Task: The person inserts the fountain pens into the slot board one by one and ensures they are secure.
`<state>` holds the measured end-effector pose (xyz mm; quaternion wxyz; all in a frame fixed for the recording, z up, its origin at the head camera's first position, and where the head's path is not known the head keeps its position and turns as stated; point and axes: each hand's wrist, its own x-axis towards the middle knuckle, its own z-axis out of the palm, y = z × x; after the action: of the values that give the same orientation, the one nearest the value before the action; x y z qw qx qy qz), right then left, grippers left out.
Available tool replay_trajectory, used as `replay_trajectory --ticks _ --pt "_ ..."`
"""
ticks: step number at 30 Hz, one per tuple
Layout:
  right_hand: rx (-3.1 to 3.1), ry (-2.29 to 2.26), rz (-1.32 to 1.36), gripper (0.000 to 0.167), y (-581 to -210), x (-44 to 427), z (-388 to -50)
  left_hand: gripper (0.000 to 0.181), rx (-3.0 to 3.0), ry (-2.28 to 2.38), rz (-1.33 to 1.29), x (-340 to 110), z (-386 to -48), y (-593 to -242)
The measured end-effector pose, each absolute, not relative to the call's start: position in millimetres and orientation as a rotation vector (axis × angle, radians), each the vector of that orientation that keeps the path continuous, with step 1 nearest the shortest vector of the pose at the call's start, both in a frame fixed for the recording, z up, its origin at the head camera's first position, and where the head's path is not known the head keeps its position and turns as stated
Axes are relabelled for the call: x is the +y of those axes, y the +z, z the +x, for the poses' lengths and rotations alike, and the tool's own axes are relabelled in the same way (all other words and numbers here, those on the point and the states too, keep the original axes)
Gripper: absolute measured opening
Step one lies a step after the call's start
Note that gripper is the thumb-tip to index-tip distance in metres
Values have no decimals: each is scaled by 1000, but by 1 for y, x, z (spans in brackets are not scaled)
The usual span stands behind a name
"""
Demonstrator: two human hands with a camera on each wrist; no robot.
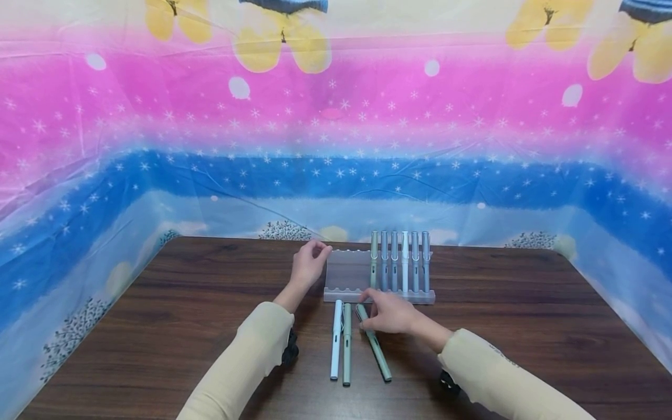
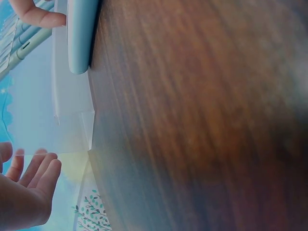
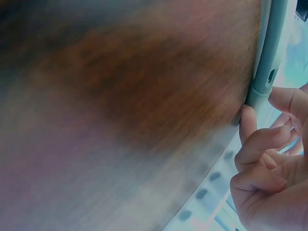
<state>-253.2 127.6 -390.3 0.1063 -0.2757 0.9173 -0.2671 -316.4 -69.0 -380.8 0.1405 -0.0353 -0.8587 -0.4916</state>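
A clear pen rack stands on the table, with several capped pens leaning upright in its right part. At the rack's upper left corner is my left hand, thumb and fingertips pinching its edge. My right hand is in front of the rack, its thumb and finger at either side of a green pen near the cap. That pen lies slanted on the table. Left of it lie a pale blue pen and another green pen, side by side.
The dark wood table extends to both sides of the rack. Behind it hangs a printed cloth with snowflakes, which meets the table's back edge. Black wrist straps show below the sleeves.
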Motion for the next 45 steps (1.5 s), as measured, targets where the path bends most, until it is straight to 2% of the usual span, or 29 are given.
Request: replay_trajectory --ticks 9,16,45 --pt "2716 -710 -914 40 -388 130 -251 19 -2482 -1418 -93 -69 -316 -381" --pt "2749 -671 -897 41 -390 130 -251 18 -2477 -1419 -94 -69 -317 -381" --pt "2701 -1115 -870 43 -370 145 -269 19 -2488 -1419 -89 -68 -317 -380"
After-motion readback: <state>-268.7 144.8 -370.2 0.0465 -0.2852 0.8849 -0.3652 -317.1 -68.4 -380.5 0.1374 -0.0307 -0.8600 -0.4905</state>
